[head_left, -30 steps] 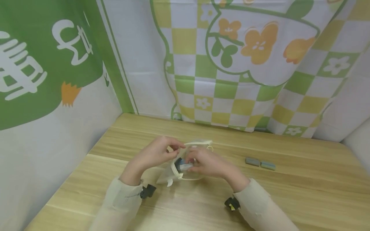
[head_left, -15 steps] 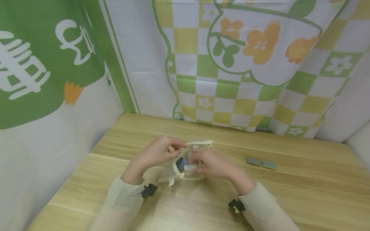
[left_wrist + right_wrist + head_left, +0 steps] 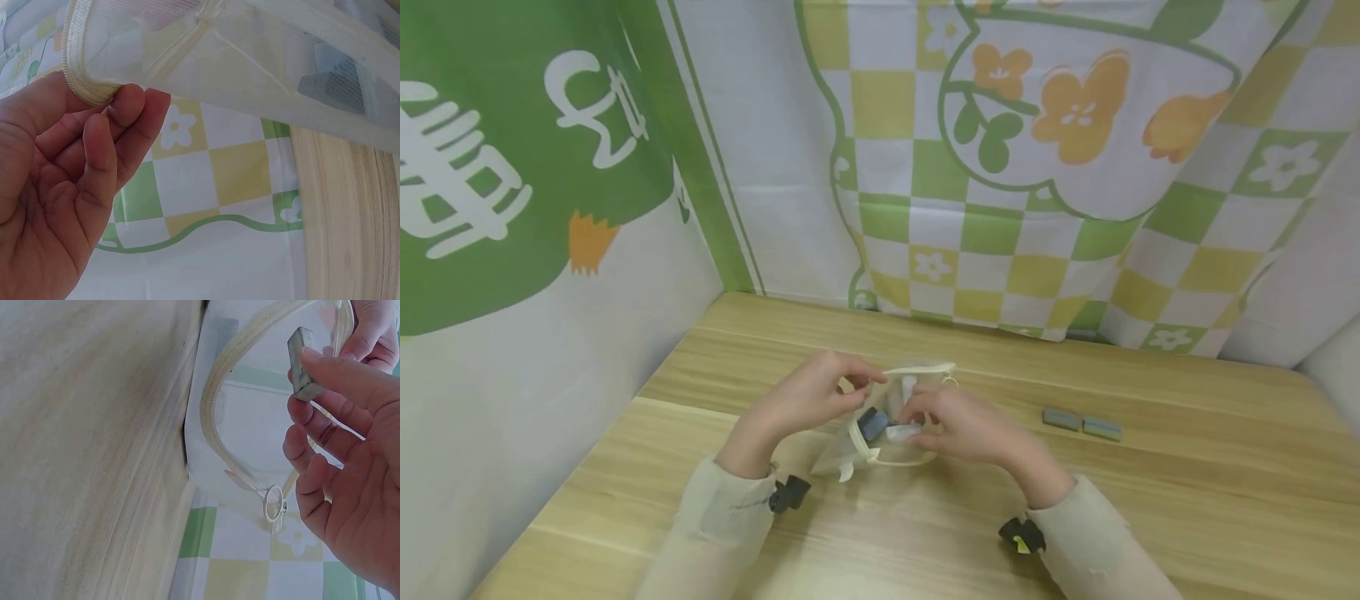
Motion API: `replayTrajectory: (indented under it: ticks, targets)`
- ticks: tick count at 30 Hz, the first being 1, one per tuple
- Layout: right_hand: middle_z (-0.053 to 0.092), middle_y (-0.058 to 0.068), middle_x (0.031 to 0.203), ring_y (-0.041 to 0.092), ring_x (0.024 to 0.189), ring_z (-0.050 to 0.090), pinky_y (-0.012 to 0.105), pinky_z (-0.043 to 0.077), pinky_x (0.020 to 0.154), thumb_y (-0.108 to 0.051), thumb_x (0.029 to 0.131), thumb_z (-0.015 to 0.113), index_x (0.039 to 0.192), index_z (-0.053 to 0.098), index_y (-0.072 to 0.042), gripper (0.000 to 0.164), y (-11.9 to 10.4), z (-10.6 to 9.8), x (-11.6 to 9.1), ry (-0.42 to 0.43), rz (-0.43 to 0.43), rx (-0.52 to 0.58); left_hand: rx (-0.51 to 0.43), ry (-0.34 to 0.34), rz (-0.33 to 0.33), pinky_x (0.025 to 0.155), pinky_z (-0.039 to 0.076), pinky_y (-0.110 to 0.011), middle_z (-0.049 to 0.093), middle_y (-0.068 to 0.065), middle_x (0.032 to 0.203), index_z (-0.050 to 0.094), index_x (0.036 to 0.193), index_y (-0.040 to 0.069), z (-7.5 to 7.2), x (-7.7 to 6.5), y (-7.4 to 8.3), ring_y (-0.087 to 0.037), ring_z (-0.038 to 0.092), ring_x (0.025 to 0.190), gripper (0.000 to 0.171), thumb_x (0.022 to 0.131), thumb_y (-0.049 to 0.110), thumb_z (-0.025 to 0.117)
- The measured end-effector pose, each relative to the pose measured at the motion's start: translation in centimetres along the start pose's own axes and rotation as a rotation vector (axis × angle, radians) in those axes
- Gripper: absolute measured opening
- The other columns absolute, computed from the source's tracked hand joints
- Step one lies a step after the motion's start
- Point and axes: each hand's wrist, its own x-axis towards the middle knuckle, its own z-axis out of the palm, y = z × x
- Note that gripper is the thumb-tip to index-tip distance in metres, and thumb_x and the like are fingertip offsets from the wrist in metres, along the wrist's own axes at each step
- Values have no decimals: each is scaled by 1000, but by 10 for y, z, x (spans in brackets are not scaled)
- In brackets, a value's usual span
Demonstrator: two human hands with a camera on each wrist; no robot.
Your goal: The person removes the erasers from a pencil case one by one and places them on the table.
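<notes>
A translucent zippered pouch (image 3: 838, 452) lies on the table with its mouth open towards the right. My left hand (image 3: 808, 396) pinches its cream zipper edge (image 3: 75, 59) between thumb and fingers. At the mouth, my right hand (image 3: 962, 421) holds a small grey-green rectangular block (image 3: 304, 365) between thumb and fingertips. Inside the pouch sits a dark and blue block (image 3: 872, 423), also visible through the plastic in the left wrist view. A ring pull (image 3: 274, 503) hangs from the zipper's end. What exactly the blocks are, I cannot tell.
Two small greyish blocks (image 3: 1062, 419) lie end to end on the wooden table (image 3: 1187, 483), right of my right hand. Checked, flowered cloth (image 3: 985, 233) hangs behind the table, and a green and white cloth (image 3: 602, 317) hangs along the left.
My right hand has drawn slightly right with the pale block, showing more of the dark and blue block in the pouch. My left hand keeps its hold on the zipper edge.
</notes>
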Motion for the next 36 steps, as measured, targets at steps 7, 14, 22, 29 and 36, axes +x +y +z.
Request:
replayTrajectory:
  ticks: [7,14,22,29,36]
  targets:
    - [65,-2,101,11,88,58,24,51,76,-15,89,73,102,73,-9,13,-2,-1,-5,18,-16,1,0,-6,-2,55,44,-19,74,-6,93,72,115,1,0,-1,2,-8,56,71,27,90,1,62]
    - [67,0,105,10,91,59,31,56,80,-13,88,74,103,73,-9,16,-4,-2,-11,33,-24,3,-2,-11,0,55,44,-19,74,-7,93,72,115,0,0,0,1,-12,58,73,27,90,0,62]
    - [65,-2,101,13,92,60,30,56,80,-13,87,74,106,73,-9,19,-2,-4,-16,41,-23,-26,7,-5,2,54,42,-18,74,-9,93,73,114,1,0,1,0,-10,57,72,27,89,0,62]
    - [59,-7,92,11,85,56,24,50,74,-15,88,74,104,74,-12,17,1,-6,-23,49,14,-22,6,-8,-14,54,43,-19,75,-7,93,72,114,1,-1,1,2,-10,59,73,26,90,1,63]
    - [58,-7,89,10,83,55,22,49,72,-14,87,75,102,73,-12,15,4,-9,-31,72,-9,-23,-5,-7,-24,59,47,-19,74,-5,93,72,115,1,-1,-1,2,-8,59,76,27,90,2,62]
